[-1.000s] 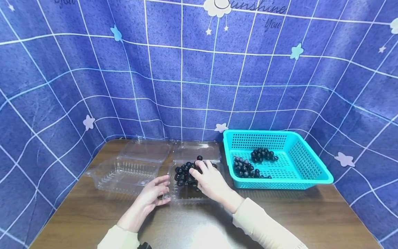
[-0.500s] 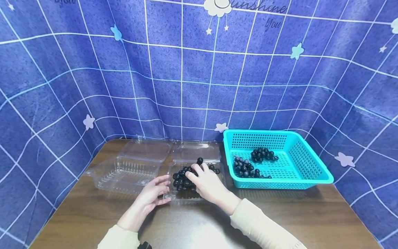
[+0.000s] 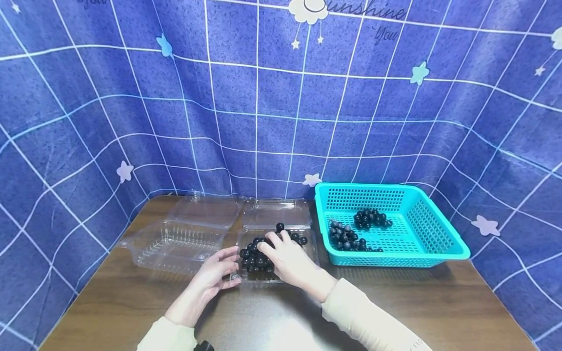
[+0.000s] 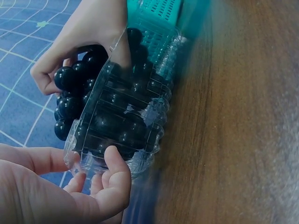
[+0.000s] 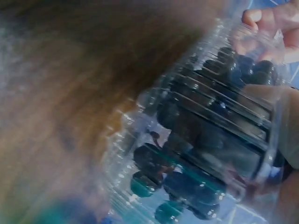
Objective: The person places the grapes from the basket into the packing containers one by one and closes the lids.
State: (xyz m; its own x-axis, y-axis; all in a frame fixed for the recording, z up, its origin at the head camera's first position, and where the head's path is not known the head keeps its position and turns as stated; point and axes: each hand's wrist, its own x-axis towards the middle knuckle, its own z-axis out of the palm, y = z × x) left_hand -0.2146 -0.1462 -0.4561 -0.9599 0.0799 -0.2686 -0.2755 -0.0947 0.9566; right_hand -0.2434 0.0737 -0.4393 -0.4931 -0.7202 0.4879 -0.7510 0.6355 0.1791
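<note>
A bunch of dark grapes (image 3: 253, 258) lies in a clear plastic clamshell container (image 3: 263, 281) at the table's middle. My right hand (image 3: 291, 261) reaches in from above and holds the bunch, thumb on one side and bent fingers on the other, as the left wrist view shows. My left hand (image 3: 215, 273) pinches the container's left end; its thumb (image 4: 117, 163) presses the outer wall. One grape (image 3: 280, 227) stands up beyond the right fingertips. Parts of the bunch are hidden under the right hand. The right wrist view is blurred, with grapes (image 5: 149, 158) behind the plastic.
To the right stands a turquoise basket (image 3: 439, 255) holding more grapes (image 3: 371, 218). Left of my left hand sits a second clear container (image 3: 175, 248), its lid (image 3: 206, 212) folded back. A blue patterned curtain (image 3: 281, 136) hangs behind the wooden table (image 3: 263, 317).
My right hand has shifted slightly left inside the container, and the grapes have moved left with it. A few grapes at the right now show more. The left hand has stayed in place.
</note>
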